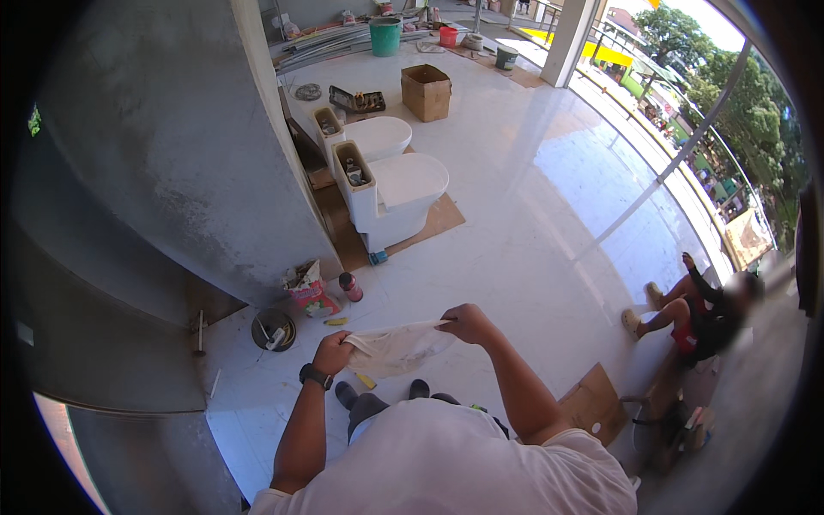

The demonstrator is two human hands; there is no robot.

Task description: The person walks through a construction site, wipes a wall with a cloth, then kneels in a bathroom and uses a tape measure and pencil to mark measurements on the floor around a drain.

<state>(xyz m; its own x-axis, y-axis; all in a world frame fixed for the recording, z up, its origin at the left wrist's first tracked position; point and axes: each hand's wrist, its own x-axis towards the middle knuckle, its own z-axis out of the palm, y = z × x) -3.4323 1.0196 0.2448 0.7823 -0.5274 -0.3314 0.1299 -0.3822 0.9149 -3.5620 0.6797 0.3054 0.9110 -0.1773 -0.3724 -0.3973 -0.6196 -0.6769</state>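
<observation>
A thin off-white cloth-like sheet hangs stretched between my two hands in front of my body. Whether it is fabric or a thin bag I cannot tell. My left hand, below a dark wristwatch, is closed on its left end. The right end is pinched in my right hand, held slightly higher. Under the sheet, a small yellow piece lies on the floor by my feet. Beyond my left hand stand a dark bucket with tools in it, a crumpled sack and a reddish bottle.
Two white toilets with uncovered tanks stand on cardboard along the grey wall. Farther back are an open toolbox, a cardboard box and a green bucket. A person sits at the right, near flattened cardboard.
</observation>
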